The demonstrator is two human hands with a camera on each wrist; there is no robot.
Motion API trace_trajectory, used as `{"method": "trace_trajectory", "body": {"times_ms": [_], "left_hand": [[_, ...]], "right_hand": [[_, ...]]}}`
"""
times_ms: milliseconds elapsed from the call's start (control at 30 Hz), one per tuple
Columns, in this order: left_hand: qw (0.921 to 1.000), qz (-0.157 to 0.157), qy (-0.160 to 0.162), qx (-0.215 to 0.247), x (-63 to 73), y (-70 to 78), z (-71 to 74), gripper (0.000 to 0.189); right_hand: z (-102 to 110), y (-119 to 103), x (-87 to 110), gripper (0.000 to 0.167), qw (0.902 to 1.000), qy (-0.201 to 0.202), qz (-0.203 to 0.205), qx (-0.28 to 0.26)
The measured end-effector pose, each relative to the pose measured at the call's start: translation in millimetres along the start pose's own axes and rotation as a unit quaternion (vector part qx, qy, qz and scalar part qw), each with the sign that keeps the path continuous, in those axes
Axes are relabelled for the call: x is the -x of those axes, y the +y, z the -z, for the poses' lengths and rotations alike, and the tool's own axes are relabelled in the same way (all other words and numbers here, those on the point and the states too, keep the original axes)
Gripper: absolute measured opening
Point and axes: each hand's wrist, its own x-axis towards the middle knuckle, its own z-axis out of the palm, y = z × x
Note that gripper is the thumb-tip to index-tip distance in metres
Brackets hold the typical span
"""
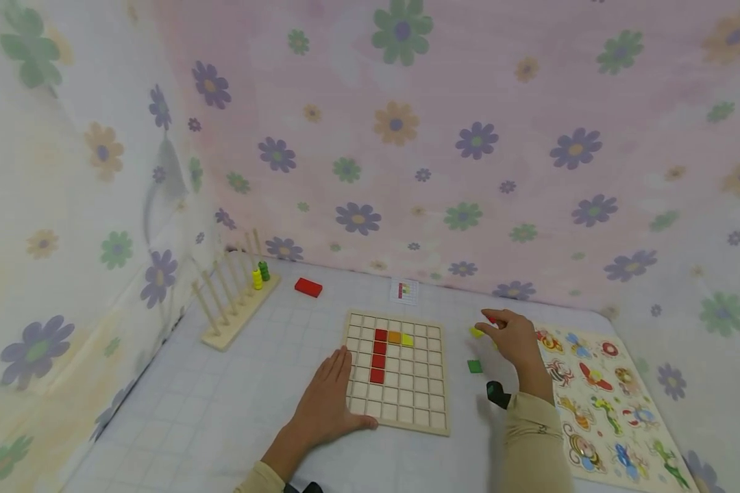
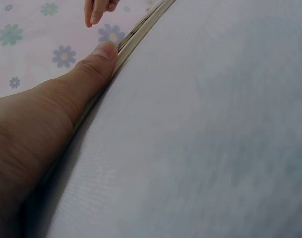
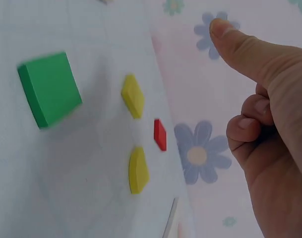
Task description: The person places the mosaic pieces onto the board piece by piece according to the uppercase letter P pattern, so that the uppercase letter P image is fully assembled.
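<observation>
Bracing pale wooden grid [image 1: 405,380] with flat left hand [image 1: 325,400] | hovering apparently empty right hand [image 1: 513,337], half-open | placed: red-orange-yellow square tiles [image 1: 378,361] | loose: green, yellow, red tiles [image 3: 133,97]

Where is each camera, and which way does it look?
Head: on the person's head, facing forward and down at the wooden board, with the left hand, right hand and both sleeves showing.
Left wrist: on that wrist, looking along the left thumb at the board's edge; part of the right hand shows at the top.
Right wrist: on that wrist, looking past the right hand toward a green tile, two yellow tiles and a red tile.
Shared: head and right wrist both show the green tile.
</observation>
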Motion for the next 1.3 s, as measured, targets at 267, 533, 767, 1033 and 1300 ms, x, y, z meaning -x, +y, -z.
{"method": "trace_trajectory", "body": {"times_ms": [267,533,767,1033,1300], "left_hand": [[1.0,0.001,-0.003,0.006,0.9,1.0,1.8,0.14],[1.0,-0.001,0.002,-0.003,1.1,0.4,2.7,0.141],[1.0,0.003,0.0,0.001,-0.1,-0.6,0.5,0.141],[1.0,0.004,-0.001,0.002,-1.9,-0.4,-2.1,0.142],[0.9999,0.011,-0.006,0.005,-1.4,0.9,-0.9,0.143]], "right_hand": [[14,27,-14.6,0.051,0.9978,-0.02,-0.06,0.02],[15,43,-29.4,0.053,0.9944,-0.056,-0.08,0.039],[12,48,-37.0,0.054,0.9923,-0.06,-0.099,0.043],[4,54,-42.3,0.055,0.9879,-0.063,-0.135,0.041],[3,55,-43.4,0.058,0.9801,-0.079,-0.18,0.023]]}}
